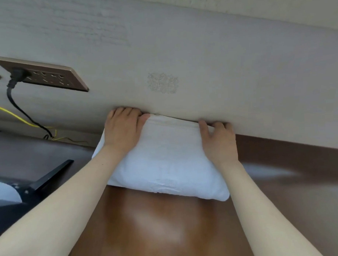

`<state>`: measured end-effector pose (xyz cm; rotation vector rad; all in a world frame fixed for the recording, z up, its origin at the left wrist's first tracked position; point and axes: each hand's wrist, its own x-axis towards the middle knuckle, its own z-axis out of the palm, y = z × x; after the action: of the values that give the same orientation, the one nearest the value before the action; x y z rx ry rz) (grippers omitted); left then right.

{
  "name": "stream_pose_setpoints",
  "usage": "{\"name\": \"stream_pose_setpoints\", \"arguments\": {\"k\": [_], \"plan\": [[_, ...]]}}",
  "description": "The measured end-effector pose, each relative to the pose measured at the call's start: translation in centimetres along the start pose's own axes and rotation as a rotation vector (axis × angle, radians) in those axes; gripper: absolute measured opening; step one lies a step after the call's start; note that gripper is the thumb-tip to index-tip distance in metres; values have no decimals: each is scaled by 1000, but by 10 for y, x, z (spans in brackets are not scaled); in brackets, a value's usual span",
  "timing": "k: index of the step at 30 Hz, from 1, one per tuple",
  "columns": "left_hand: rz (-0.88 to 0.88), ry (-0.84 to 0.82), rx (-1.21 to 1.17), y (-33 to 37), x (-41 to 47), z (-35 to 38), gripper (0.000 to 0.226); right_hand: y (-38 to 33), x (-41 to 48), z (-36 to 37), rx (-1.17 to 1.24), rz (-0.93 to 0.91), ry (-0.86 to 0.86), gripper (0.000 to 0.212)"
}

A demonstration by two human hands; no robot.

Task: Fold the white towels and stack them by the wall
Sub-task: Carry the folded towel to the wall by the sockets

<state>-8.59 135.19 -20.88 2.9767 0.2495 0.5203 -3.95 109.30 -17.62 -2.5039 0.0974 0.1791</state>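
Well to the left of the left fingers, a socket panel (45, 75) sits on the wall (200, 56) with a black cable (20, 108) plugged in and a yellow wire (12, 115) beside it. The left hand (123, 131) rests on the far left corner of the folded white towel (165, 164). Its fingers (123, 112) bend down over the far edge, where they touch the wall, and the thumb lies on top. The towel is between the two hands, on the brown worktop (158, 227), with its far edge against the wall. It looks thick, and I cannot tell if it is one towel or several. The right hand (220, 143) holds the far right corner in the same way, fingers (222, 125) curled over the edge and thumb on top. I judge this to be the placing step. The next move calls for letting go of both corners gently and drawing the fingers out so that the folds do not open
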Motion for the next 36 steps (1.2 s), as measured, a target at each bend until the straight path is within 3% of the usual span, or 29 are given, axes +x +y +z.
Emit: {"name": "stream_pose_setpoints", "arguments": {"k": [3,5,10,14,19,24,28,31,36], "plan": [[-56,35,-52,14,-14,-22,42,1,-20,-18,87,-61,70,48],[-41,25,-108,31,-31,-38,45,3,-50,-23,4,-84,135,56],[38,-323,-240,67,-72,-42,59,6,-107,6,-397,-331,86,60],[21,-436,-170,65,-66,-30,63,8,-82,17,-433,-358,96,56],[-12,-452,-178,68,-50,-25,65,8,-66,16,-456,-401,62,54],[47,-478,-207,61,-52,-30,68,-8,-75,17,-556,-270,25,60],[43,-494,-158,37,-60,-34,68,-16,-73,17,-609,-412,-72,61],[17,-492,-128,17,-60,-33,68,-10,-64,14,-595,-433,-166,64],[-70,-442,-38,6,-56,-34,69,0,-59,1,-501,-354,-131,63]]}}
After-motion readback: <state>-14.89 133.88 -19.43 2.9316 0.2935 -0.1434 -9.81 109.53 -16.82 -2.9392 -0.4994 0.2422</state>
